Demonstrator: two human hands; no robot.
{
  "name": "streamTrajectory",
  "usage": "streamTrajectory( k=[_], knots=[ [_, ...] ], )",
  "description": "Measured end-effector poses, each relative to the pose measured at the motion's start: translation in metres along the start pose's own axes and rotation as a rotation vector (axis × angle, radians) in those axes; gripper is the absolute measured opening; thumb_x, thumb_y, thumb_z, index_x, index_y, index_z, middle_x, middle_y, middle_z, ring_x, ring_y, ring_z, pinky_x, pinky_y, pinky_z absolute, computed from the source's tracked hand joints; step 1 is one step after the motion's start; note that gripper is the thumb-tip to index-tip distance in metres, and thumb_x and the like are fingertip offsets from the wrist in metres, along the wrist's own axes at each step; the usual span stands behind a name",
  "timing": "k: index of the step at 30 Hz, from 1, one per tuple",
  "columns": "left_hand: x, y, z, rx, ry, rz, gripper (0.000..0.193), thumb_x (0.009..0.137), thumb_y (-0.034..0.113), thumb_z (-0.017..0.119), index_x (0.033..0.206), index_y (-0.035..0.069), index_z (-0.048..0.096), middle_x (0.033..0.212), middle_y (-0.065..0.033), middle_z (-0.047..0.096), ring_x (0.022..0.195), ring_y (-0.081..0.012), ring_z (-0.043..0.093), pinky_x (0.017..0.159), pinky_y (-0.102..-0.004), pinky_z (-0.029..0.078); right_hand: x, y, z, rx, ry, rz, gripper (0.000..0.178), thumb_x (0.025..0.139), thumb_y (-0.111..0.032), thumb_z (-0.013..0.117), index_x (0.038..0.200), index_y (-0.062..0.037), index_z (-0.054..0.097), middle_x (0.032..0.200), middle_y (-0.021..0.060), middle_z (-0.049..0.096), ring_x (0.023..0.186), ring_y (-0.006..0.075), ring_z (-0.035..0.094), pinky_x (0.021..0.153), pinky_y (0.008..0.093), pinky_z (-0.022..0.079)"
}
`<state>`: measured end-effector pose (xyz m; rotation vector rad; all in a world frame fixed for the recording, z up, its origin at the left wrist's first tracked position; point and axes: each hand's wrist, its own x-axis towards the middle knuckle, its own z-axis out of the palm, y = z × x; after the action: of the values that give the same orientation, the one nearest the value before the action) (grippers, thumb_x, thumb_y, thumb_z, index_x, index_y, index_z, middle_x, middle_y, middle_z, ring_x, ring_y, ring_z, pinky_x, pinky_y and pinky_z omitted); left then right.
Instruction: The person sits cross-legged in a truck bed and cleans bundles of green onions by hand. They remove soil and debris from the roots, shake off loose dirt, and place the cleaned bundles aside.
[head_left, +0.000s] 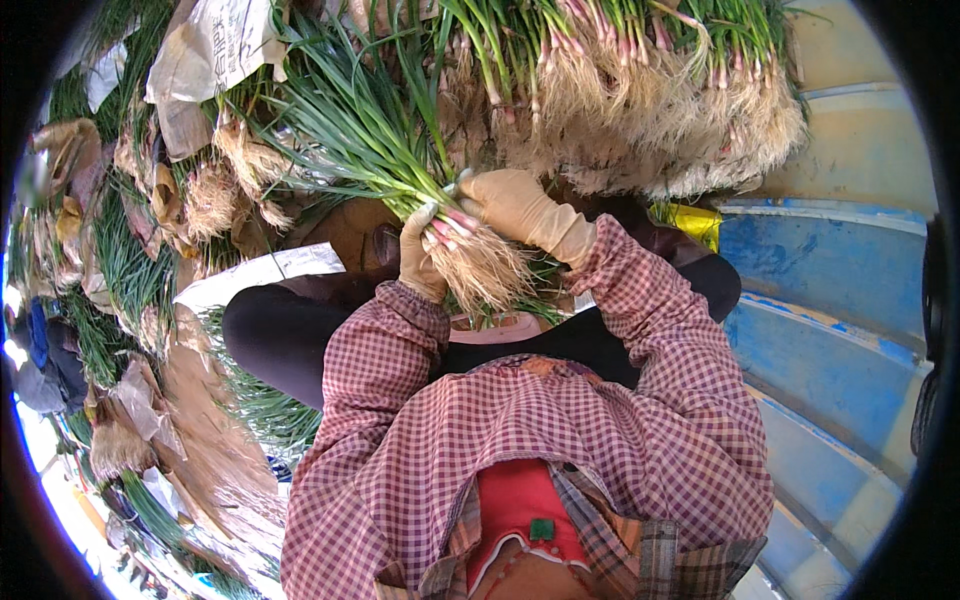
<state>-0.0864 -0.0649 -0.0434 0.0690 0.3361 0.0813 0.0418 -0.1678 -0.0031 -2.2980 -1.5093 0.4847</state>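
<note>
A bunch of spring onions slants across the space before my chest, its long green leaves toward the far left. Its pinkish-white stem ends and pale stringy roots hang toward my lap. My left hand, in a light glove, is closed round the near left side of the stems. From the right, my right hand, in a tan glove, grips the same stems just above the roots. Some fingertips of both hands are hidden behind the bunch. Beyond them lies a large heap of spring onions, roots facing me.
More bundled spring onions lie at the left among paper wrappings. A white printed sack rests on them at the far left. A white strip lies by my left knee. On the right stands a blue ribbed wall, with a yellow packet near it.
</note>
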Motion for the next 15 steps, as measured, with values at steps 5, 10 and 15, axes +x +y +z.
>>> streamTrajectory(
  k=[5, 10, 15],
  knots=[
    [0.003, -0.002, -0.003, 0.164, 0.033, 0.041, 0.047, 0.080, 0.026, 0.056, 0.117, 0.000, 0.047, 0.104, -0.0139, 0.058, 0.088, -0.0252, 0.059, 0.079, -0.0417, 0.050, 0.005, 0.035, -0.021, -0.142, 0.270, 0.280, 0.023, 0.084, -0.026, 0.044, 0.072, -0.0083, 0.052, 0.060, 0.0083, 0.052, 0.054, 0.0234, 0.053, 0.054, 0.0388, 0.046],
    [-0.004, -0.006, 0.012, 0.003, -0.046, 0.079, 0.046, 0.084, 0.028, 0.054, 0.122, 0.004, 0.044, 0.115, -0.0119, 0.054, 0.094, -0.0229, 0.056, 0.085, -0.0444, 0.047, -0.037, 0.120, -0.009, 0.002, 0.236, 0.446, 0.026, 0.081, -0.028, 0.054, 0.091, -0.0054, 0.062, 0.083, 0.0137, 0.063, 0.075, 0.0283, 0.061, 0.071, 0.0366, 0.048],
    [-0.010, -0.007, 0.015, -0.063, -0.128, 0.031, 0.053, 0.086, 0.037, 0.052, 0.125, 0.005, 0.041, 0.104, -0.0085, 0.057, 0.093, -0.0217, 0.056, 0.094, -0.0477, 0.039, -0.005, 0.052, -0.044, 0.104, 0.026, 0.431, 0.035, 0.083, -0.033, 0.054, 0.106, -0.0070, 0.060, 0.102, 0.0119, 0.062, 0.093, 0.0249, 0.060, 0.084, 0.0378, 0.046]
  ],
)
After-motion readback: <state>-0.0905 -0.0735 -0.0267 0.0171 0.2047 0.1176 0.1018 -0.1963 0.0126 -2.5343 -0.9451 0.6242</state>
